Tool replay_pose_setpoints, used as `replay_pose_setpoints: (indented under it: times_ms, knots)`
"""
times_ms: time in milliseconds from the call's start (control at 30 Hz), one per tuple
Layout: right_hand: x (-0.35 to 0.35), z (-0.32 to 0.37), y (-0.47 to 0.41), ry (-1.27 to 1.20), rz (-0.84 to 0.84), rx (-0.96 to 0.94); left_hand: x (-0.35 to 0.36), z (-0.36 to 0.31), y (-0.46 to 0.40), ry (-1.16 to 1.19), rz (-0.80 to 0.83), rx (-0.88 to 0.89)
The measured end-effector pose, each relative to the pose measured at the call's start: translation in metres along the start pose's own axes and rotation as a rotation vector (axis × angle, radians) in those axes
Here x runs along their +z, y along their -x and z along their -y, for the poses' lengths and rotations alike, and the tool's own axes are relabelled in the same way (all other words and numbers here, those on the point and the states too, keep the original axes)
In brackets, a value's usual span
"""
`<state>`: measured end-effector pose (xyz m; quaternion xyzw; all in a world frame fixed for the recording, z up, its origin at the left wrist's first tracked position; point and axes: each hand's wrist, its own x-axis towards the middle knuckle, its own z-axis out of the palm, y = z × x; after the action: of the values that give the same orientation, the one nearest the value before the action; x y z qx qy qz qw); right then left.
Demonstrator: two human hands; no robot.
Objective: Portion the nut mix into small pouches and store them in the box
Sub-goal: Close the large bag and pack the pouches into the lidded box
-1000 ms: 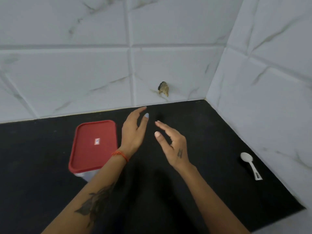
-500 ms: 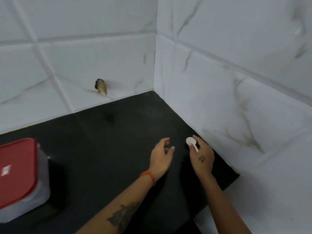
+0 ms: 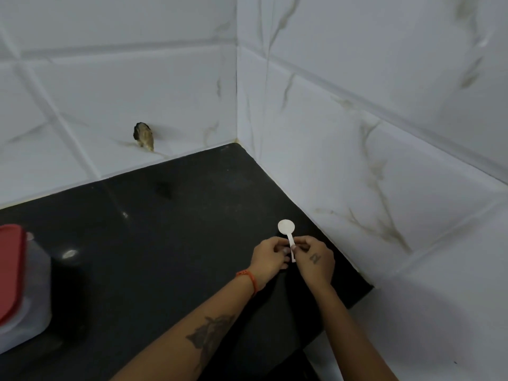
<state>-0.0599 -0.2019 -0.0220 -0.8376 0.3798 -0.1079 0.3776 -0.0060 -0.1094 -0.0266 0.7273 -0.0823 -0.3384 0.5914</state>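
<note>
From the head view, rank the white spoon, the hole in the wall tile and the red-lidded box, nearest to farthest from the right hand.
1. White spoon: in the right hand.
2. Hole in the wall tile: far, up-left on the back wall.
3. Red-lidded box: farthest, at the left edge.

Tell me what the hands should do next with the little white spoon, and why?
Probably carry the spoon left toward the box. Both the left hand and right hand pinch its handle near the wall corner, while the box sits far off with its red lid on. No nuts or pouches show.
</note>
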Motion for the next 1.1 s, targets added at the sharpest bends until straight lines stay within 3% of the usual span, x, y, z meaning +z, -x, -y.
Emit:
replay_pose_setpoints:
  times_ms: [333, 800, 1100]
  knots:
    - [0.057, 0.072, 0.029, -0.143, 0.250, -0.148, -0.092, 0.007, 0.046, 0.025, -0.361, 0.082]
    - [0.184, 0.186, 0.109, -0.124, 0.686, -0.382, -0.239, 0.054, 0.118, 0.000, -0.889, -0.034]
    - [0.219, 0.194, 0.128, -0.065, 0.700, -0.375, -0.263, 0.068, 0.127, -0.177, -0.866, -0.085]
